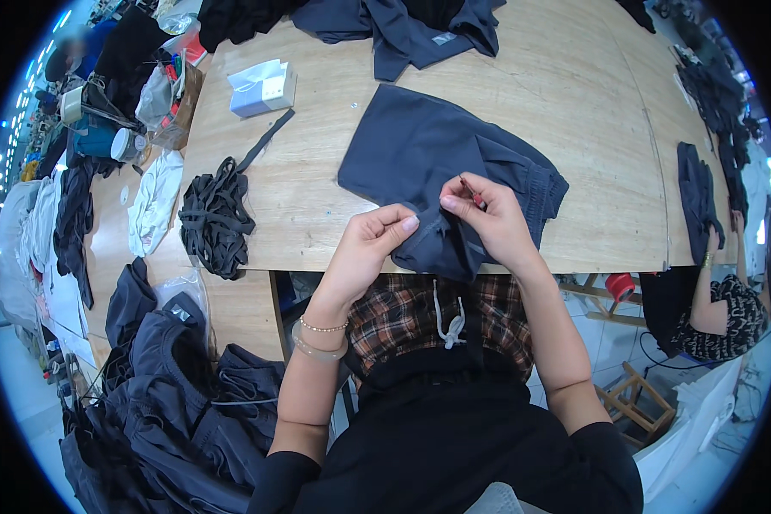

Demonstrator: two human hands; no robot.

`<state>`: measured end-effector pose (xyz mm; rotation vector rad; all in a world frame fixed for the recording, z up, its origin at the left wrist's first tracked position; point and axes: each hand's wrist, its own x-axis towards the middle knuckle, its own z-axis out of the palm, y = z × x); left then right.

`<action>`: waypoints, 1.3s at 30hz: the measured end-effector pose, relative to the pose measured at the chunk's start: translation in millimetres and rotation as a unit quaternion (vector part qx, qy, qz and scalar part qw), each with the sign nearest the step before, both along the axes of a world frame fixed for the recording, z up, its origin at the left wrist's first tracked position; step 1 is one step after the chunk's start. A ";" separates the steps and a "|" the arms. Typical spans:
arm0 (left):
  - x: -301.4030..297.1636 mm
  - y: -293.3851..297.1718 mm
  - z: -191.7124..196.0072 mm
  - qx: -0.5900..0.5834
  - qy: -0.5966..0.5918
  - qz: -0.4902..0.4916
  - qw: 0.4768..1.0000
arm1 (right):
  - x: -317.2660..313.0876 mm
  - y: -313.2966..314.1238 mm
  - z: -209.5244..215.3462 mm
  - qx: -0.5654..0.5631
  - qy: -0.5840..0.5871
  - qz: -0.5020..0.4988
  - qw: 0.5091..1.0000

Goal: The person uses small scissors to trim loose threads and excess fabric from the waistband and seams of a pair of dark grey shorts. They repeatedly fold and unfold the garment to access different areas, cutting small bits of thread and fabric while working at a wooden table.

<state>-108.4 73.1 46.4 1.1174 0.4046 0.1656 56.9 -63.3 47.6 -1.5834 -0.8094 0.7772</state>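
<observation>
A pale wooden table [608,103] spans the frame's upper half, with a heap of dark garments [171,403] at lower left. The dark blue-grey garment [428,146] lies mid-frame at the table's near edge, under and beyond both hands; its long axis slants from upper left to the gathered waistband [550,193] at right. A bundle of dark strips [218,223] sits left of centre.

The right hand [499,230] is the nearer to the waistband — its fingers are closed around a small red tool [478,199]. The left hand [373,238], just beside it, pinches thumb to forefinger at the garment's lower-left part — whether cloth or thread is between them, I cannot tell. A tissue-type box [264,90] stands at upper left.
</observation>
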 end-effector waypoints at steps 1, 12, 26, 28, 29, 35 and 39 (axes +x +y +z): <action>3.4 -2.1 7.7 -0.019 0.005 0.001 1.000 | 1.3 2.2 3.8 0.003 -0.004 -0.003 1.000; 5.5 18.9 -3.9 0.446 0.150 0.282 0.836 | 29.9 -7.9 10.5 -0.005 -0.003 -0.086 0.996; -48.7 -33.3 -61.6 0.044 0.218 0.118 0.968 | 77.6 -120.1 -61.5 -0.094 -0.149 -0.342 0.923; -32.4 -50.4 -64.3 0.039 0.270 0.108 0.956 | 76.1 -115.4 -66.3 -0.120 -0.100 -0.362 0.919; -27.1 -53.2 -68.3 0.041 0.267 0.106 0.957 | 74.0 -110.9 -64.5 -0.132 -0.076 -0.372 0.915; -20.2 -36.6 -37.8 0.172 0.142 0.239 0.945 | 82.2 -96.0 -73.4 -0.088 -0.101 -0.355 0.925; -18.2 32.7 -19.0 0.126 0.054 0.350 0.927 | 121.6 -76.0 -63.8 -0.123 0.009 -0.288 0.950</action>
